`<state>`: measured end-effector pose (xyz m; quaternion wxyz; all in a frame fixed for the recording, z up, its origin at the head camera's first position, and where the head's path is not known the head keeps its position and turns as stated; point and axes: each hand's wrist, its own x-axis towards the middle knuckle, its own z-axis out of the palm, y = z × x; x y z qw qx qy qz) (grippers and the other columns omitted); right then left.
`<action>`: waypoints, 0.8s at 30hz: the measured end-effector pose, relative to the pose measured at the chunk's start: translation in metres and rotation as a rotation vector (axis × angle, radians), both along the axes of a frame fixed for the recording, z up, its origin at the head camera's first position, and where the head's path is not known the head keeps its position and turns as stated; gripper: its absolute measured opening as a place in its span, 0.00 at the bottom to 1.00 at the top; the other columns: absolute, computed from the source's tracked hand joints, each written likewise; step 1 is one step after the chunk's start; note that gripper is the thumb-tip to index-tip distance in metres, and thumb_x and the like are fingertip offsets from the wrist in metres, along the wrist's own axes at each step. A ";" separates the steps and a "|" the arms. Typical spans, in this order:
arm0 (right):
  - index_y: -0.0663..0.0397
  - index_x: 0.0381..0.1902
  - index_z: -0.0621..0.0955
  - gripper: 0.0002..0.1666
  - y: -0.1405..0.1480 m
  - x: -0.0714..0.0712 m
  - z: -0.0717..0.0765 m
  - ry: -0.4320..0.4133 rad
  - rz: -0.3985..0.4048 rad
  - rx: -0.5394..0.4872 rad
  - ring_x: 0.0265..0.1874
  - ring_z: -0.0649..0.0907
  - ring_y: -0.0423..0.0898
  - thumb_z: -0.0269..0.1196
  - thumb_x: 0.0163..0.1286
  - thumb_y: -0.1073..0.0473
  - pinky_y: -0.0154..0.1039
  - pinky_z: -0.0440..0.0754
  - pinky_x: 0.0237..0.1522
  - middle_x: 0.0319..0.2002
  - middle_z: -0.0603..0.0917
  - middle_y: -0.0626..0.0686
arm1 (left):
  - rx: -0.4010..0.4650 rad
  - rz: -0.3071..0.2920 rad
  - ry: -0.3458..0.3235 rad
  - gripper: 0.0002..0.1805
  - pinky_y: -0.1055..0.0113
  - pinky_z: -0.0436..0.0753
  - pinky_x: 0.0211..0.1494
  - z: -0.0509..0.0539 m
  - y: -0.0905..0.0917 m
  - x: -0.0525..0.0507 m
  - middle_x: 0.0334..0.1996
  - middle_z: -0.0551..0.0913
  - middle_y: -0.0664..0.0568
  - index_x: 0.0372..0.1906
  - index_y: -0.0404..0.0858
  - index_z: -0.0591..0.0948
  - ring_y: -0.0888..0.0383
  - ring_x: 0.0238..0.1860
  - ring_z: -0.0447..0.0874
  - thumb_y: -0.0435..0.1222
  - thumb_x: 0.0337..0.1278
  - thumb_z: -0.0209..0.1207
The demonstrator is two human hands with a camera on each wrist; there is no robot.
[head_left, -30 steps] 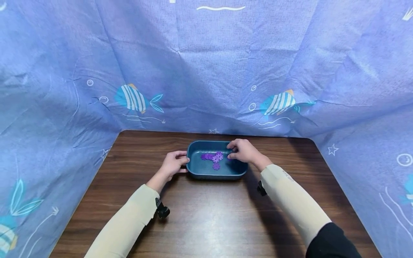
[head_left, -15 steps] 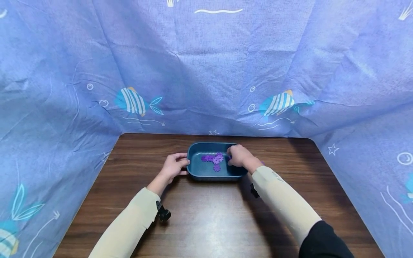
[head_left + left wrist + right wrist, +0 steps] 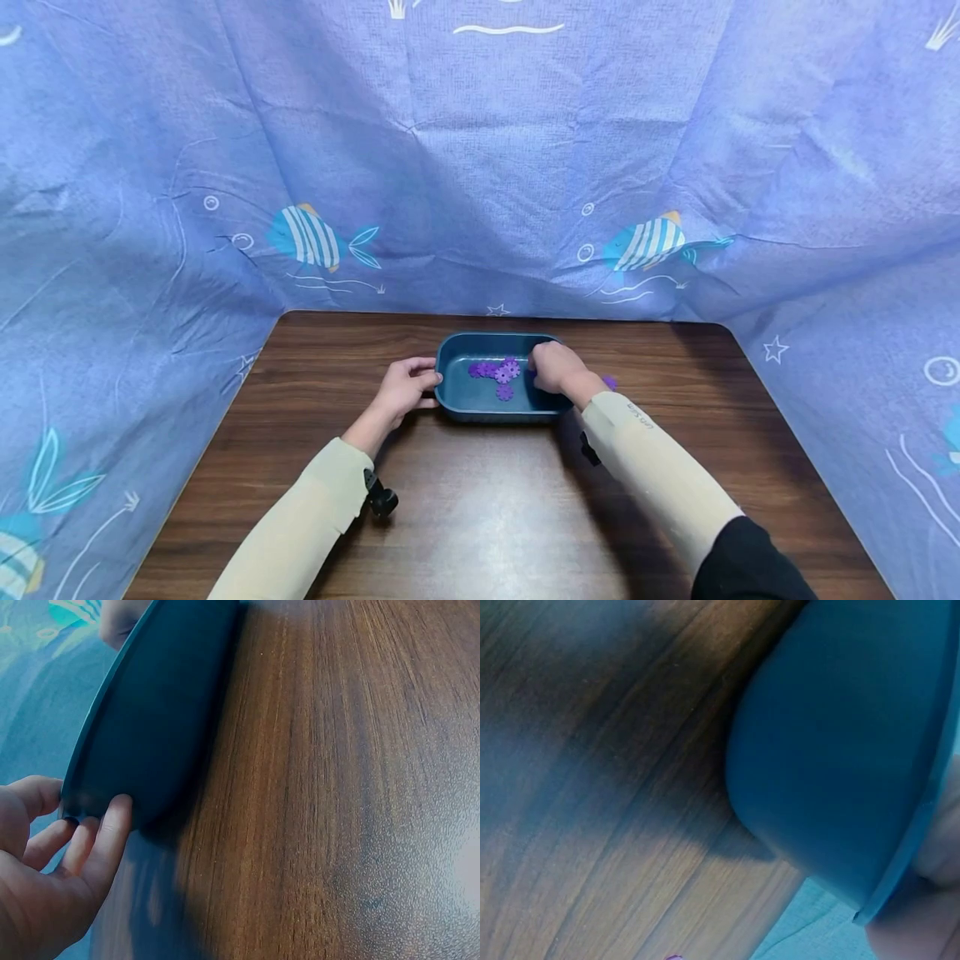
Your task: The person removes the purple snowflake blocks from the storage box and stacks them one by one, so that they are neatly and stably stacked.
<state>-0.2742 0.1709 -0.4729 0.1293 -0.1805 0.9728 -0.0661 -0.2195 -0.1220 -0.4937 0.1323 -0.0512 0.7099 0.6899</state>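
A dark teal rectangular bin (image 3: pixel 468 403) stands near the back of the table. My left hand (image 3: pixel 405 386) holds its left end, the thumb at the rim and the fingers against the outer wall, as the left wrist view (image 3: pixel 67 877) shows. Several purple notched plastic discs (image 3: pixel 504 372) lie loosely grouped on the bin's floor. My right hand (image 3: pixel 557 367) reaches over the right end into the bin, fingers curled down, pinching a purple disc (image 3: pixel 533 375) that shows only as a sliver. The fingertips are mostly hidden. In the right wrist view, the hand (image 3: pixel 922 922) sits beyond the bin's rim.
On the wooden table (image 3: pixel 480 500), another purple disc (image 3: pixel 610 382) lies right of the bin, partly behind the right forearm. A blue fish-patterned cloth (image 3: pixel 480 167) hangs behind the table and along both sides.
My right hand has lowered into the bin and its fingers have closed at a purple disc. The disc on the table has come into sight beside the forearm. My left hand keeps its hold.
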 end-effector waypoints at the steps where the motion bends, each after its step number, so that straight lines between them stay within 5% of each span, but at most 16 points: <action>1: 0.49 0.17 0.71 0.20 0.000 0.000 -0.001 0.004 0.000 0.002 0.24 0.65 0.46 0.65 0.65 0.67 0.39 0.61 0.26 0.20 0.60 0.46 | 0.001 0.001 -0.003 0.26 0.59 0.92 0.41 0.000 0.000 0.000 0.61 0.79 0.29 0.69 0.27 0.73 0.42 0.49 0.88 0.28 0.69 0.60; 7: 0.47 0.15 0.68 0.23 -0.003 0.001 -0.006 0.048 0.018 0.016 0.24 0.63 0.45 0.65 0.63 0.68 0.39 0.63 0.26 0.20 0.61 0.45 | -0.005 0.004 -0.009 0.26 0.58 0.92 0.42 -0.001 -0.001 0.003 0.61 0.79 0.29 0.69 0.27 0.74 0.40 0.50 0.88 0.28 0.68 0.60; 14: 0.54 0.33 0.86 0.02 -0.002 0.002 -0.005 0.052 0.026 0.023 0.33 0.77 0.48 0.68 0.66 0.65 0.45 0.84 0.42 0.32 0.82 0.50 | -0.017 0.009 -0.012 0.25 0.56 0.92 0.42 -0.004 -0.002 -0.001 0.60 0.81 0.31 0.68 0.28 0.75 0.41 0.49 0.88 0.29 0.69 0.61; 19: 0.56 0.49 0.86 0.12 -0.002 0.004 -0.002 0.042 0.041 0.042 0.48 0.83 0.51 0.68 0.68 0.64 0.52 0.85 0.59 0.50 0.87 0.56 | -0.018 -0.003 -0.010 0.25 0.58 0.92 0.42 -0.002 -0.001 -0.003 0.60 0.81 0.31 0.68 0.29 0.74 0.43 0.50 0.88 0.29 0.69 0.61; 24: 0.58 0.55 0.85 0.16 -0.005 0.004 -0.001 0.015 0.066 0.045 0.57 0.81 0.54 0.66 0.69 0.65 0.54 0.81 0.65 0.55 0.84 0.59 | -0.018 0.002 -0.020 0.24 0.59 0.92 0.41 0.000 0.000 -0.001 0.60 0.81 0.31 0.68 0.29 0.75 0.44 0.50 0.88 0.28 0.69 0.60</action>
